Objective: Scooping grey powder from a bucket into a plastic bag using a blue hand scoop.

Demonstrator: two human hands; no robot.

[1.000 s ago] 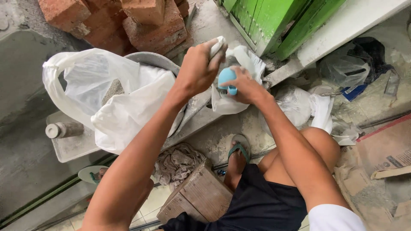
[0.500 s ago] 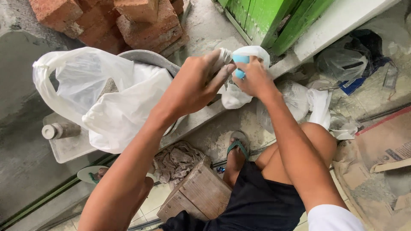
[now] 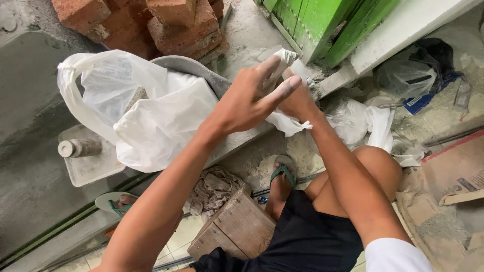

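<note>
While the left hand (image 3: 249, 98) pinches a small white plastic bag (image 3: 287, 123) with fingers partly spread, the right hand (image 3: 298, 100) behind it grips the same bag.

A rough building or masonry work spot at ground level, beside a doorway.

Red bricks (image 3: 166, 25) are stacked on a dusty cement floor (image 3: 30, 131), next to a green wooden door (image 3: 333, 25). A grey mixing pan (image 3: 201, 70) holds a white plastic bag (image 3: 151, 116), a torn paper cement sack (image 3: 448, 186) spills grey powder, and crumpled plastic bags (image 3: 368, 121), a rag (image 3: 214, 189) and a wooden block (image 3: 237, 226) lie scattered around.
</note>
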